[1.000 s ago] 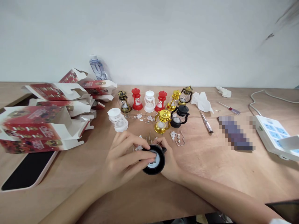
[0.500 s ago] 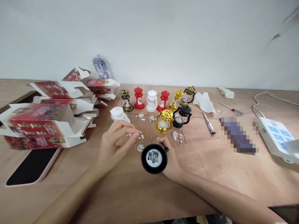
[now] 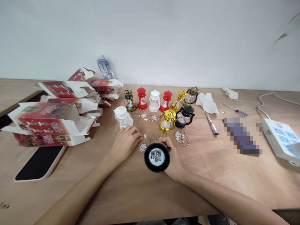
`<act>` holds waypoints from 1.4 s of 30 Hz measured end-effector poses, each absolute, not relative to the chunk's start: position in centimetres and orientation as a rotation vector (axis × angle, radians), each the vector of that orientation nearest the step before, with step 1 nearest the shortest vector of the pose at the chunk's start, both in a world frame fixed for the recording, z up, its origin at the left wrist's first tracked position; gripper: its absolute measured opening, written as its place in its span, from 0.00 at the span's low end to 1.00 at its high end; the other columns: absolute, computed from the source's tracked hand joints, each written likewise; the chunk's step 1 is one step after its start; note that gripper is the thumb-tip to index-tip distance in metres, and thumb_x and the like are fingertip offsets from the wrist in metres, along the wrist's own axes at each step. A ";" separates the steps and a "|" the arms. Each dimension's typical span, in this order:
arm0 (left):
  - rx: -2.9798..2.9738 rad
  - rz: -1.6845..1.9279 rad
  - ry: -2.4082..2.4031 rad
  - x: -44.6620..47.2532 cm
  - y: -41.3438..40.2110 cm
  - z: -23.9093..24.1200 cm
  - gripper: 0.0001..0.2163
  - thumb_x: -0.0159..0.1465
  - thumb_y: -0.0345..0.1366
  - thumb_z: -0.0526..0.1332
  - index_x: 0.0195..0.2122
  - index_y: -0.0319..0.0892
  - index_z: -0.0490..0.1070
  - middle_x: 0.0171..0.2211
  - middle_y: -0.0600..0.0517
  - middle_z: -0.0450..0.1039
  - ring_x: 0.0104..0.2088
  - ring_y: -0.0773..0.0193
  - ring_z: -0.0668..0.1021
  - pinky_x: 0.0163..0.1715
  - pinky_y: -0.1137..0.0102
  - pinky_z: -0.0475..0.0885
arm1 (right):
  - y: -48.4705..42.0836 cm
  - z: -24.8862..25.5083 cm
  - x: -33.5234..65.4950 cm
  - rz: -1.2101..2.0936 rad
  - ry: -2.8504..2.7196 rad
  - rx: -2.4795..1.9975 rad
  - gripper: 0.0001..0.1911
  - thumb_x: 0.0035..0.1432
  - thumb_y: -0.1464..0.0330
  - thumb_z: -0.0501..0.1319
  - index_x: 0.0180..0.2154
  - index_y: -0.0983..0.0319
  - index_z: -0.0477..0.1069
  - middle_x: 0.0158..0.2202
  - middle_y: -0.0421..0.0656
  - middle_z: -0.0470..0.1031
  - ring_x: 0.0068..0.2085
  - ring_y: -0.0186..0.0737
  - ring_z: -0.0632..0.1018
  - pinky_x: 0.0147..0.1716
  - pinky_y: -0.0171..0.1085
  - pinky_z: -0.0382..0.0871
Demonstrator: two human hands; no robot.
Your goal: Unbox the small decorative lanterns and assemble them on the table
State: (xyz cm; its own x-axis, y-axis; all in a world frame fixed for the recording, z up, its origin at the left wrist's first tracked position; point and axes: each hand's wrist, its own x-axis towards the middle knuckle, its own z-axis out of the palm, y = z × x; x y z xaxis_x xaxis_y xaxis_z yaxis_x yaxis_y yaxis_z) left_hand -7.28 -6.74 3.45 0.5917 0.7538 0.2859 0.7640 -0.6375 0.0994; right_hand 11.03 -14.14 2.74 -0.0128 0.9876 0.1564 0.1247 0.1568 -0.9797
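Note:
My right hand [image 3: 174, 162] grips a black lantern [image 3: 147, 165] tipped so that its round underside faces me, with a metallic battery compartment showing in the middle. My left hand [image 3: 126, 142] is down at the table among small parts, fingertips pinched together; what they hold, if anything, is hidden. Just beside those fingertips lie a small white piece [image 3: 144, 136] and a white plastic part [image 3: 142, 147] with a bent wire. Behind my left hand, a white lantern [image 3: 123, 117] stands partly covered by it. A gold lantern [image 3: 167, 122] stands beyond my right hand.
Several lanterns line the back, among them a red one [image 3: 142, 99] and another black one [image 3: 185, 117]. Red boxes [image 3: 44, 120] and a phone [image 3: 38, 164] lie left. Screwdrivers [image 3: 212, 125], crumpled tissue [image 3: 207, 103] and a power strip [image 3: 278, 137] are on the right.
My left hand has lowered to the small parts on the table, its fingers closing into a pinch. The right hand still holds the black lantern. The whole view has shifted slightly.

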 end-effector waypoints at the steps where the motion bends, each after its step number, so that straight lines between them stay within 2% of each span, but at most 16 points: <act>1: -2.762 -0.493 -1.300 -7.3 -6.7 3.5 0.08 0.65 0.33 0.56 0.33 0.41 0.75 0.33 0.50 0.74 0.36 0.59 0.71 0.34 0.65 0.64 | -14.1 2.7 11.0 1.033 -1.370 -1.182 0.16 0.42 0.70 0.62 0.31 0.57 0.56 0.28 0.36 0.66 0.30 0.34 0.68 0.29 0.34 0.64; 4: -2.745 -0.677 -1.190 -7.3 -7.0 4.1 0.06 0.64 0.32 0.58 0.31 0.40 0.72 0.30 0.51 0.74 0.33 0.61 0.72 0.33 0.66 0.64 | -14.1 2.8 11.0 1.022 -1.370 -1.189 0.15 0.42 0.71 0.62 0.31 0.57 0.57 0.28 0.36 0.67 0.30 0.34 0.69 0.29 0.34 0.64; 7: -2.689 -1.163 -1.032 -7.0 -8.4 6.1 0.02 0.63 0.30 0.59 0.35 0.42 0.71 0.30 0.53 0.74 0.31 0.66 0.74 0.32 0.68 0.66 | -14.1 2.9 11.0 1.004 -1.377 -1.187 0.15 0.42 0.70 0.62 0.31 0.57 0.56 0.28 0.36 0.67 0.29 0.34 0.69 0.29 0.34 0.64; 9: -2.601 -1.489 -0.921 -6.7 -9.7 7.8 0.07 0.61 0.27 0.62 0.38 0.44 0.70 0.31 0.55 0.74 0.31 0.67 0.74 0.31 0.69 0.68 | -14.0 2.9 11.0 1.002 -1.380 -1.186 0.15 0.43 0.70 0.62 0.31 0.57 0.57 0.28 0.36 0.68 0.29 0.34 0.69 0.29 0.34 0.65; 11: -2.561 -1.640 -0.811 -6.4 -10.9 9.3 0.09 0.60 0.27 0.63 0.40 0.46 0.70 0.31 0.56 0.74 0.29 0.68 0.74 0.29 0.70 0.68 | -14.0 2.9 11.0 1.019 -1.377 -1.177 0.16 0.43 0.70 0.63 0.31 0.57 0.57 0.28 0.36 0.68 0.29 0.34 0.69 0.29 0.33 0.65; 15: -2.730 -1.519 -0.725 -5.9 -12.1 10.3 0.06 0.64 0.29 0.58 0.39 0.45 0.71 0.31 0.53 0.74 0.32 0.66 0.72 0.30 0.68 0.68 | -14.0 2.9 11.1 1.065 -1.364 -1.153 0.18 0.42 0.69 0.65 0.32 0.57 0.57 0.29 0.36 0.68 0.30 0.34 0.70 0.30 0.34 0.65; 26: -2.785 -1.275 -0.804 -5.5 -12.4 10.4 0.08 0.61 0.27 0.61 0.40 0.45 0.72 0.35 0.52 0.74 0.32 0.65 0.70 0.31 0.67 0.63 | -14.0 3.0 11.1 1.073 -1.348 -1.162 0.18 0.42 0.67 0.65 0.32 0.58 0.56 0.28 0.35 0.64 0.28 0.32 0.66 0.28 0.32 0.63; 33: -2.555 -0.991 -0.763 -5.6 -13.4 10.3 0.09 0.61 0.31 0.59 0.43 0.45 0.72 0.38 0.52 0.76 0.34 0.63 0.73 0.34 0.64 0.63 | -13.9 2.9 11.1 1.052 -1.350 -1.163 0.17 0.42 0.67 0.64 0.32 0.57 0.56 0.28 0.35 0.66 0.29 0.34 0.68 0.29 0.33 0.64; 42: -2.409 -0.968 -0.628 -5.8 -13.6 9.4 0.10 0.59 0.31 0.62 0.42 0.43 0.74 0.35 0.54 0.77 0.36 0.64 0.75 0.36 0.65 0.65 | -14.0 2.8 11.2 1.040 -1.356 -1.161 0.14 0.43 0.70 0.61 0.32 0.58 0.57 0.29 0.36 0.66 0.30 0.33 0.68 0.29 0.33 0.65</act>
State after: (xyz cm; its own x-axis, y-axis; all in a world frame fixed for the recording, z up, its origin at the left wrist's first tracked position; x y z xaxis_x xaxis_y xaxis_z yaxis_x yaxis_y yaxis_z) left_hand -5.78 -13.60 9.36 0.6469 0.2366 0.7249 0.5652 -0.7869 -0.2476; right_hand 11.18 -14.00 2.76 -0.0094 0.9871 0.1601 0.1017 0.1602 -0.9818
